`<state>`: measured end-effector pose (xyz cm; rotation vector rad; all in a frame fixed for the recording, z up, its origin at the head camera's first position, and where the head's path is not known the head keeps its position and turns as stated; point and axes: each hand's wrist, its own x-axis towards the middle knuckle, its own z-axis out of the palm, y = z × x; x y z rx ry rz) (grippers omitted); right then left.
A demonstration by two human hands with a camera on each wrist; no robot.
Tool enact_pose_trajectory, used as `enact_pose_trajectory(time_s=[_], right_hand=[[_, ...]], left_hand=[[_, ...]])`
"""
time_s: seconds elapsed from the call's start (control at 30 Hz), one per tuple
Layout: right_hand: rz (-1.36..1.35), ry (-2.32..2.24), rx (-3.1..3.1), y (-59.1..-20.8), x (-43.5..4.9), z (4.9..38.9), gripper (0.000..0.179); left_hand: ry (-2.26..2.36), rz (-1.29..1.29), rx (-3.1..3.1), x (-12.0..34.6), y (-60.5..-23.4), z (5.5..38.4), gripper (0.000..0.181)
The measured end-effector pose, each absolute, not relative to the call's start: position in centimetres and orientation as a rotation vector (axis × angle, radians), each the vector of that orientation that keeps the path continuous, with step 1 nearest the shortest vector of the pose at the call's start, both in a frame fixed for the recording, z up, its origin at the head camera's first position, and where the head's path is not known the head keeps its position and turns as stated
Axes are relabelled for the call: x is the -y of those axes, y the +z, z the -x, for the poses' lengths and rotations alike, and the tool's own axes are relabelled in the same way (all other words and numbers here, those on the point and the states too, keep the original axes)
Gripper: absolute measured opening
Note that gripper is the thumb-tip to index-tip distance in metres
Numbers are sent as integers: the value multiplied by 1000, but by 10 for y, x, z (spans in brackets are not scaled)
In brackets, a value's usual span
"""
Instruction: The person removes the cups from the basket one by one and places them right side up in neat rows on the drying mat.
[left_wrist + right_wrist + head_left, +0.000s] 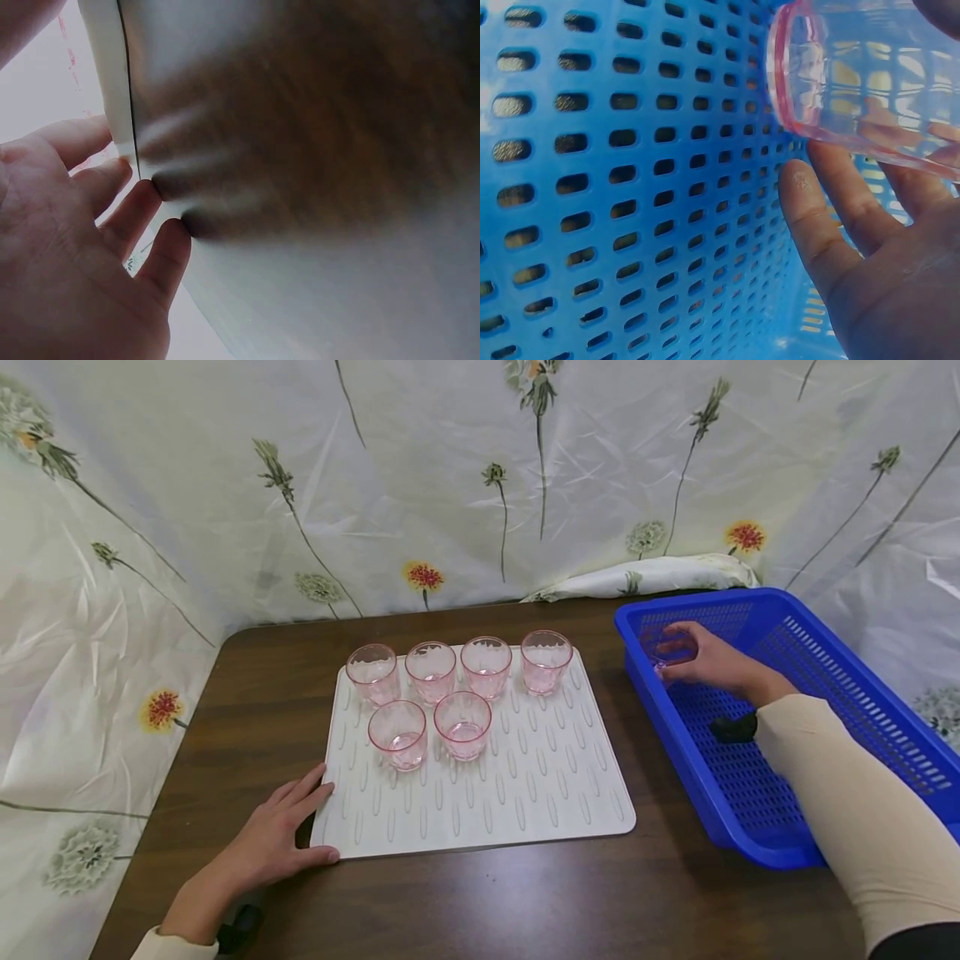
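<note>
Inside the blue plastic basket (pixel 678 768), near its left wall, my right hand (pixel 708 662) holds a clear pink-tinted glass (pixel 855 82). In the right wrist view that glass lies on its side between the thumb and fingers, its pink rim beside the slotted wall. My left hand (pixel 273 831) rests on the table with fingers spread, fingertips at the left edge of a white ribbed mat (pixel 525 793). Several matching pink glasses stand upright on the mat: a back row that includes the rightmost glass (pixel 546 664), and two in front, the front-left glass (pixel 398 735) and its neighbour (pixel 462 727).
The dark wooden table (pixel 480 902) carries the mat in the middle and the basket at the right. A flowered curtain (pixel 420 485) hangs behind and along both sides, with a bunched fold (pixel 645 575) at the table's back edge.
</note>
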<state>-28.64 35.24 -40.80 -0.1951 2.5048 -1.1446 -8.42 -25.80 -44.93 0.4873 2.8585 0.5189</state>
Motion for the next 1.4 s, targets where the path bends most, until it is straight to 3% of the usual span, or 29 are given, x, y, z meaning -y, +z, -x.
enact_pose_trajectory(time_s=[0.77,0.93,1.07,1.4], right_hand=[[129,-1356,-2578,-354,-356,278,86],[156,-1449,-2628,-344,-355,274,71],[157,-1450,-2671,-336,-354,271,71],[221,-1481,-2717,-306,-322,270,73]], left_hand=[[532,-473,-2845,259,-450,84,92],[530,-468,-2841,258,-450,84,92],[536,-476,-2844,258,-452,84,92],[520,-491,-2859,258,-450,83,91]])
